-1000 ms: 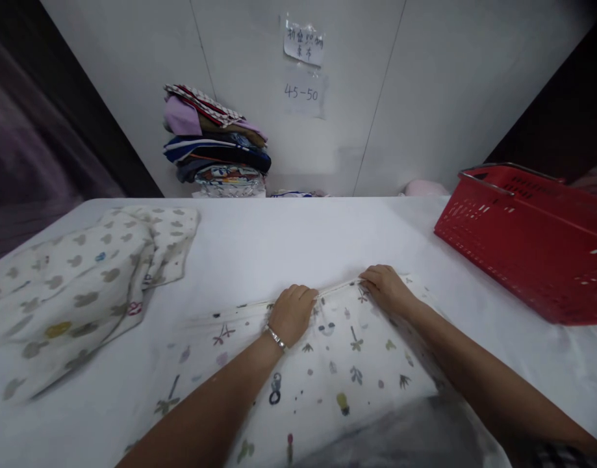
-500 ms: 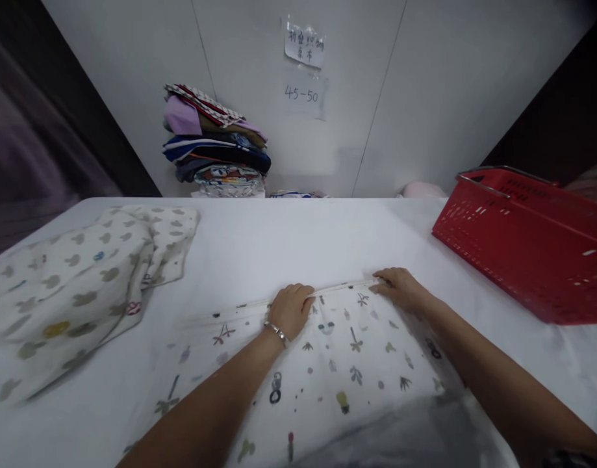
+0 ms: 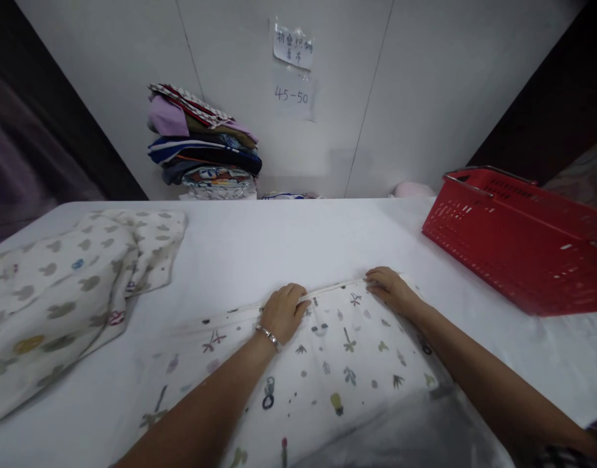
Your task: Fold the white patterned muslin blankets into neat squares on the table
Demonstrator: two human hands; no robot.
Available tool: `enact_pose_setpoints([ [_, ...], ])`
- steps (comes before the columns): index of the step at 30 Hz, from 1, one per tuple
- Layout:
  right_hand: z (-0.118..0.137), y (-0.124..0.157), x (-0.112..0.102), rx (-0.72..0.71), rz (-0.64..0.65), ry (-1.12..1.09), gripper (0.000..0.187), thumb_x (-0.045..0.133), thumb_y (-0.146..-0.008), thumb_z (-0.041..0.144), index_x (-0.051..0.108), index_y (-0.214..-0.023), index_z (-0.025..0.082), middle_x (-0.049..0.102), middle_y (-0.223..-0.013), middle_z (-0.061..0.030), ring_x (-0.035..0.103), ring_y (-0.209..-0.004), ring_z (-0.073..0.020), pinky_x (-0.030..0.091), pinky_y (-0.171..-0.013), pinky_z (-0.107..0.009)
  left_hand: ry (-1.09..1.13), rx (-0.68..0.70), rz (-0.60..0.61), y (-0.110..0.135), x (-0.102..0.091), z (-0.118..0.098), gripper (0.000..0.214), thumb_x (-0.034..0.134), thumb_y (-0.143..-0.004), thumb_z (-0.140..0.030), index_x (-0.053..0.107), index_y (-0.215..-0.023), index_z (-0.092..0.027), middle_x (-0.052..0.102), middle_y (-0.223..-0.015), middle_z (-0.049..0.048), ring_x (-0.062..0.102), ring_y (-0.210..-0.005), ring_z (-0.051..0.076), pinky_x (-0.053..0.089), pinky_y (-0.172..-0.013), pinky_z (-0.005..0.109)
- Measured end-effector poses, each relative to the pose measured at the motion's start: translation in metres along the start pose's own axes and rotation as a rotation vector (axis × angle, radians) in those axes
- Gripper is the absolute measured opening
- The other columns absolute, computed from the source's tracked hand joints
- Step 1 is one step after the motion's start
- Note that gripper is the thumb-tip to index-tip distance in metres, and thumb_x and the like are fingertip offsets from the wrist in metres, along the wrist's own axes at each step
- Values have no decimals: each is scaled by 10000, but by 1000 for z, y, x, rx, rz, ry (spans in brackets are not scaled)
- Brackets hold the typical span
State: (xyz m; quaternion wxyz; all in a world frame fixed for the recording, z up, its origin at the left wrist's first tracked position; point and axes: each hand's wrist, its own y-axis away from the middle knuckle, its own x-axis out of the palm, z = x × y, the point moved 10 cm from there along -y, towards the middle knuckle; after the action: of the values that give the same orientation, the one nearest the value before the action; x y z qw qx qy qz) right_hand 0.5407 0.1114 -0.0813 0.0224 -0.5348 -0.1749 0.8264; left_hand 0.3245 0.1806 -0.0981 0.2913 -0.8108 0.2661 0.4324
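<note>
L hand [image 3: 282,314] & R hand [image 3: 392,290] grip pinching printed cloth [image 3: 344,354] at far edge, bulk nearside

Room fwd of hands [image 3: 282,313] [image 3: 392,290] over tbl [image 3: 298,240] mid; red basket [image 3: 517,244] blocks R, grey-print cloth [image 3: 89,263] L.

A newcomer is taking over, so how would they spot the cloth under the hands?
On the white table, look left of the red basket, at the near side. The printed cloth lies there, left hand and right hand on its far edge. Small, varied motifs, one a yellow bulb shape, set it apart from the crumpled cloth farther left, with its larger grey-brown shapes.
</note>
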Motion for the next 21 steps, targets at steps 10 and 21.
enact_pose_setpoints([
  [10, -31, 2, 2, 387, -58, -260, 97, 491, -810, 300, 515, -808, 206, 598, -1034, -43, 560, -871, -162, 421, -758, -281, 8, 7, 6, -2, 1, 0, 130, 438, -875, -276, 532, -862, -188, 568, -923, 32, 518, -831, 168, 399, -743, 309],
  [21, -25, -8, 11, 289, 60, 61, 213, 430, -858, 294, 612, -886, 188, 642, -873, -57, 564, -828, -183, 403, -772, -309, 22, -106, 28, -3, 1, 11, 200, 388, -890, -304, 528, -802, -191, 583, -828, 18, 516, -767, 158, 376, -691, 292],
])
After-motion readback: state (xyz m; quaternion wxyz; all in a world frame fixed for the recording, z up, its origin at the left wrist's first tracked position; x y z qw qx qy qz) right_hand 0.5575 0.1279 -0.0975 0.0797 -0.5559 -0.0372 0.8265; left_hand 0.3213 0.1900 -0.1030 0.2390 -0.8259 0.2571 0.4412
